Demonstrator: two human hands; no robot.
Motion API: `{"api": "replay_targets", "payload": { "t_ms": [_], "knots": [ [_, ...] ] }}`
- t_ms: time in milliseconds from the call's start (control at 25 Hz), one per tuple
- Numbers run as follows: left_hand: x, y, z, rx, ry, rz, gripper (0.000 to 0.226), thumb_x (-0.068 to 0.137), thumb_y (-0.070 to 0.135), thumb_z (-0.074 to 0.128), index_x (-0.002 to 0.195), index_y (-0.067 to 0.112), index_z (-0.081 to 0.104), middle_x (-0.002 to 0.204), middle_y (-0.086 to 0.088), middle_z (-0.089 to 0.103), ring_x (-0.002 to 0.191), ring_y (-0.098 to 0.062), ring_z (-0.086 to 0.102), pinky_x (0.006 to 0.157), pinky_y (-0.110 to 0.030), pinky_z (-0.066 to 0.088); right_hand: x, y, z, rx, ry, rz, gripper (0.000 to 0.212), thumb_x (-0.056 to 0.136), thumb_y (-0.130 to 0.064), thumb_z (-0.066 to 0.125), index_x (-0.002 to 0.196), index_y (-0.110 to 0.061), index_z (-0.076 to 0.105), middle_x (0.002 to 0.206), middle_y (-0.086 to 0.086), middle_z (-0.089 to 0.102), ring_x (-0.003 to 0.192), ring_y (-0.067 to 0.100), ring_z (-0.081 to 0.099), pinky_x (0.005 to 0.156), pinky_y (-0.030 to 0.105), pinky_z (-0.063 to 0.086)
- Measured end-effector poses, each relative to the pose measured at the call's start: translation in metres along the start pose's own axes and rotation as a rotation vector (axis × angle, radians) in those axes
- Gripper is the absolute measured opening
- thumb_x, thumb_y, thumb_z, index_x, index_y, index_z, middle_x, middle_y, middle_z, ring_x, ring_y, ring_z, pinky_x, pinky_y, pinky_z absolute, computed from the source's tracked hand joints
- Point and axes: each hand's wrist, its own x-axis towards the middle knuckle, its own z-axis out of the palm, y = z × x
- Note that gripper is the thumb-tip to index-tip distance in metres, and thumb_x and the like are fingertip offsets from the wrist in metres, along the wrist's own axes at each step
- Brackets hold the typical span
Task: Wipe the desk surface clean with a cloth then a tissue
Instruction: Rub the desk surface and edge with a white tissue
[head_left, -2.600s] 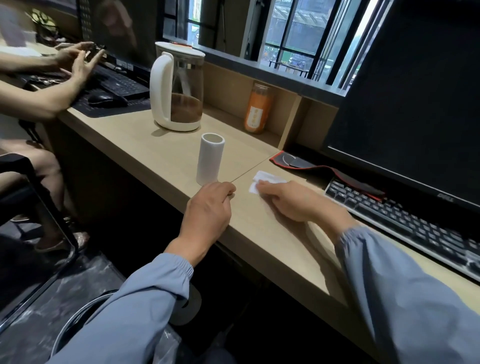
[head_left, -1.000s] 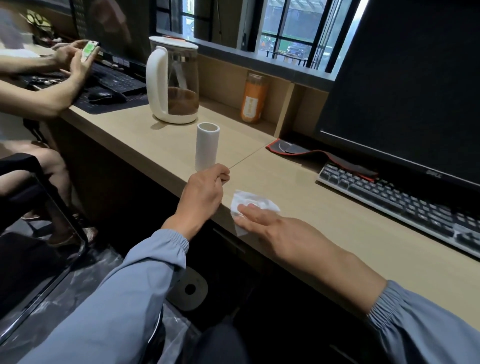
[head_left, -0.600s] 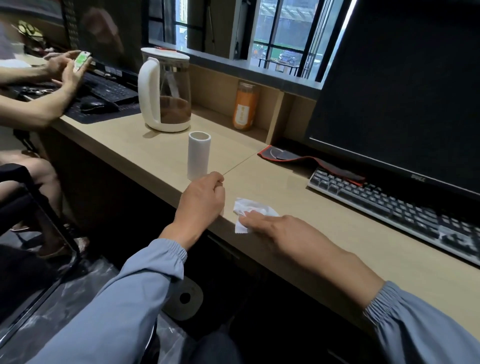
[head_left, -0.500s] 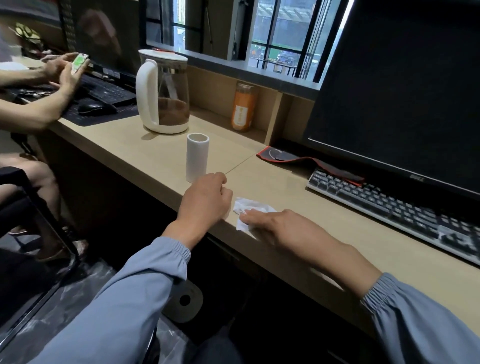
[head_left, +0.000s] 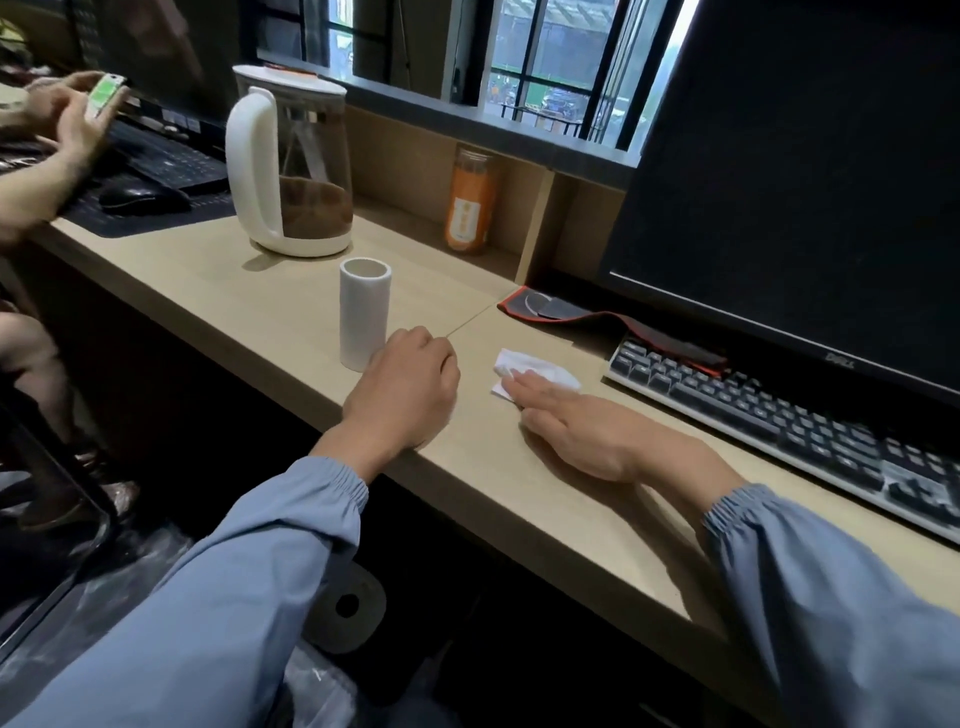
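A crumpled white tissue (head_left: 537, 368) lies on the light wooden desk (head_left: 270, 301), in front of the keyboard. My right hand (head_left: 582, 431) lies flat on the desk with its fingertips pressing the tissue's near edge. My left hand (head_left: 402, 395) rests as a loose fist at the desk's front edge, holding nothing, right beside a white tissue roll (head_left: 363, 314) that stands upright. No cloth can be seen.
A black keyboard (head_left: 779, 421) and a dark monitor (head_left: 810, 176) sit at the right, with a red-edged mouse pad (head_left: 597, 317) behind the tissue. A white kettle (head_left: 291, 171) and an orange bottle (head_left: 470, 200) stand farther back. Another person's hands (head_left: 57, 119) hold a phone at the far left.
My right hand has slid the tissue away from the front edge, farther onto the desk toward the keyboard. My left hand stays fisted by the roll.
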Motion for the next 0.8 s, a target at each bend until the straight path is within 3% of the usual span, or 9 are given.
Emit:
{"api": "replay_targets", "payload": {
  "t_ms": [200, 360, 480, 560, 680, 720, 800],
  "knots": [
    [-0.004, 0.001, 0.003, 0.038, 0.025, 0.047, 0.027, 0.105, 0.030, 0.040, 0.106, 0.019, 0.065, 0.104, 0.000, 0.055, 0.104, -0.023, 0.048, 0.092, -0.044, 0.047, -0.023, -0.013, 0.016, -0.057, -0.097, -0.157, 0.054, 0.110, -0.042, 0.021, 0.161, -0.035, 0.005, 0.161, -0.027, -0.010, 0.145, -0.016, -0.012, 0.112, 0.007, -0.008],
    [-0.003, 0.002, 0.000, 0.049, 0.012, 0.067, 0.027, 0.105, 0.030, 0.040, 0.107, 0.019, 0.064, 0.105, 0.003, 0.055, 0.104, -0.020, 0.048, 0.093, -0.044, 0.047, 0.025, 0.015, -0.006, -0.045, -0.037, 0.091, 0.058, 0.109, -0.046, 0.019, 0.162, -0.029, 0.004, 0.168, -0.014, -0.008, 0.151, -0.001, -0.010, 0.118, 0.021, -0.005],
    [-0.003, -0.001, 0.003, 0.047, 0.033, 0.080, 0.025, 0.105, 0.031, 0.041, 0.107, 0.021, 0.064, 0.105, 0.005, 0.054, 0.103, -0.019, 0.047, 0.092, -0.044, 0.048, 0.029, 0.012, 0.006, -0.014, -0.027, 0.027, 0.061, 0.108, -0.046, 0.019, 0.162, -0.024, 0.003, 0.167, -0.011, -0.008, 0.153, 0.005, -0.009, 0.124, 0.030, -0.001],
    [-0.002, -0.001, 0.004, 0.041, 0.031, 0.070, 0.024, 0.104, 0.031, 0.041, 0.106, 0.022, 0.063, 0.105, 0.006, 0.054, 0.102, -0.018, 0.047, 0.092, -0.044, 0.048, 0.021, 0.008, 0.004, 0.020, -0.036, 0.016, 0.058, 0.109, -0.044, 0.020, 0.162, -0.022, 0.013, 0.168, -0.010, 0.003, 0.155, 0.009, -0.002, 0.122, 0.028, 0.001],
    [-0.003, 0.001, 0.002, 0.022, 0.029, 0.061, 0.021, 0.103, 0.029, 0.043, 0.103, 0.023, 0.064, 0.103, 0.007, 0.054, 0.101, -0.016, 0.046, 0.090, -0.042, 0.047, 0.044, 0.018, -0.022, -0.031, 0.022, 0.191, 0.042, 0.110, -0.025, 0.022, 0.135, -0.006, 0.051, 0.145, 0.012, 0.044, 0.138, 0.031, 0.037, 0.118, 0.042, 0.026],
    [-0.003, 0.001, 0.001, 0.014, 0.031, 0.054, 0.021, 0.102, 0.027, 0.044, 0.103, 0.022, 0.064, 0.104, 0.007, 0.055, 0.101, -0.016, 0.045, 0.091, -0.040, 0.046, 0.055, 0.021, -0.028, -0.074, 0.043, 0.232, 0.040, 0.109, -0.022, 0.023, 0.127, -0.004, 0.053, 0.137, 0.017, 0.048, 0.132, 0.032, 0.042, 0.114, 0.046, 0.032],
    [-0.002, 0.000, 0.001, 0.004, 0.035, 0.042, 0.022, 0.102, 0.027, 0.045, 0.104, 0.022, 0.066, 0.105, 0.008, 0.056, 0.102, -0.015, 0.045, 0.091, -0.039, 0.046, 0.073, 0.023, -0.034, -0.215, 0.036, 0.287, 0.041, 0.109, -0.024, 0.021, 0.129, -0.006, 0.051, 0.145, 0.018, 0.046, 0.136, 0.035, 0.041, 0.112, 0.052, 0.033]
  ]
}}
